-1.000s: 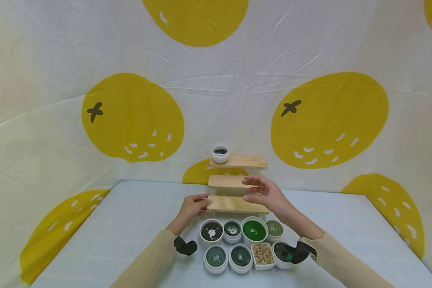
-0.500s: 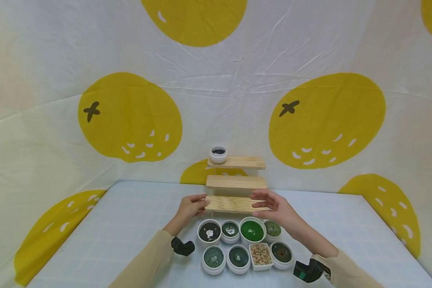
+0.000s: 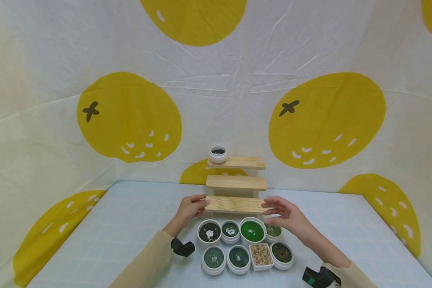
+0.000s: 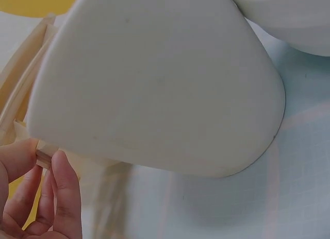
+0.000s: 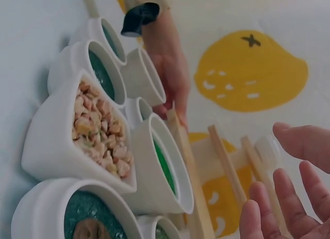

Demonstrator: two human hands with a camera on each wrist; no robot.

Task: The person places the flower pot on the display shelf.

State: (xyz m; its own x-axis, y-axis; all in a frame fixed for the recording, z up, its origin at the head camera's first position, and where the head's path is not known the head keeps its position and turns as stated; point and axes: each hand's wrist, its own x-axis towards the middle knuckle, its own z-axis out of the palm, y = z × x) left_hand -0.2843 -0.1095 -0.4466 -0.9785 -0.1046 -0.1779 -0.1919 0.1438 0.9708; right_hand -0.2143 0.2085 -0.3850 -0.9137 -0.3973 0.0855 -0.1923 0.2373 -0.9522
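Eight white containers sit in two rows just near of a wooden three-tier stand (image 3: pixel 235 182). Far row, left to right: a bowl of dark filling with a white patch (image 3: pixel 209 232), a small dark-green bowl (image 3: pixel 230 231), a larger bright-green bowl (image 3: pixel 253 231) and a bowl of speckled green (image 3: pixel 273 231). Near row: a grey-green bowl (image 3: pixel 214 258), a dark-green bowl (image 3: pixel 239 257), a square dish of chopped pieces (image 3: pixel 261 256) and a bowl with a brown spot (image 3: pixel 282 253). A small dark-filled bowl (image 3: pixel 218 154) stands on the top tier's left end.

The left hand (image 3: pixel 188 209) pinches the lowest tier's left end between thumb and fingers. The right hand (image 3: pixel 286 214) grips nothing — fingers spread, slightly bent, near that tier's right end. Both forearms reach in from the near side, slanting inward.
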